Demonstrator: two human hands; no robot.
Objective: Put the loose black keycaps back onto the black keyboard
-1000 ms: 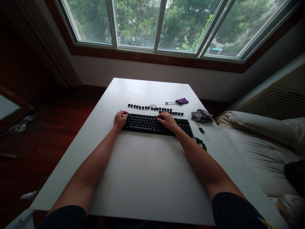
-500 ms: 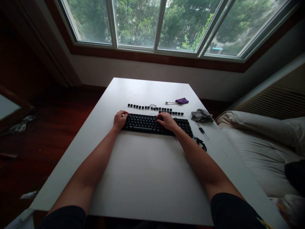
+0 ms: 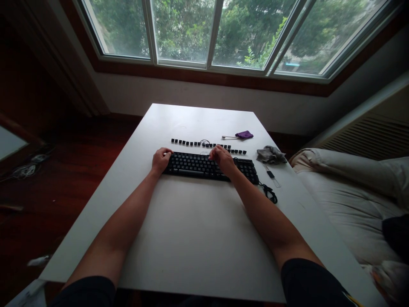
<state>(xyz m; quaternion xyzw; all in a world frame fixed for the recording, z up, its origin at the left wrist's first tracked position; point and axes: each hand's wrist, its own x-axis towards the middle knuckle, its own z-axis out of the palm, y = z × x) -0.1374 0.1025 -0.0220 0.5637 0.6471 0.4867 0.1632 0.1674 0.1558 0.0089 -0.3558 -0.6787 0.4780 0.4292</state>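
Observation:
A black keyboard (image 3: 191, 165) lies flat across the white table. My left hand (image 3: 162, 160) is closed round its left end, thumb and fingers at the upper left corner. Over the keyboard's right-middle part, my right hand (image 3: 222, 160) is raised with its fingers drawn together near the top row. Whatever those fingers pinch, if anything, is too small to tell. Beyond the keyboard, loose black keycaps (image 3: 187, 143) lie in a line, with a second, shorter row (image 3: 238, 152) to the right, partly behind my right hand. A thin wire ring (image 3: 205, 142) rests among them.
Towards the back right of the table (image 3: 191, 238) lie a white-handled brush (image 3: 229, 137) and a purple cloth (image 3: 244, 134). A grey cloth (image 3: 271, 154), a black-handled wire keycap puller (image 3: 271, 175) and a coiled black cable (image 3: 270, 194) are along the right side. A sofa (image 3: 338, 200) adjoins it.
My right hand has lifted slightly and turned, its fingers drawing up from the keys towards the row of keycaps. My left hand and the keyboard have stayed in place.

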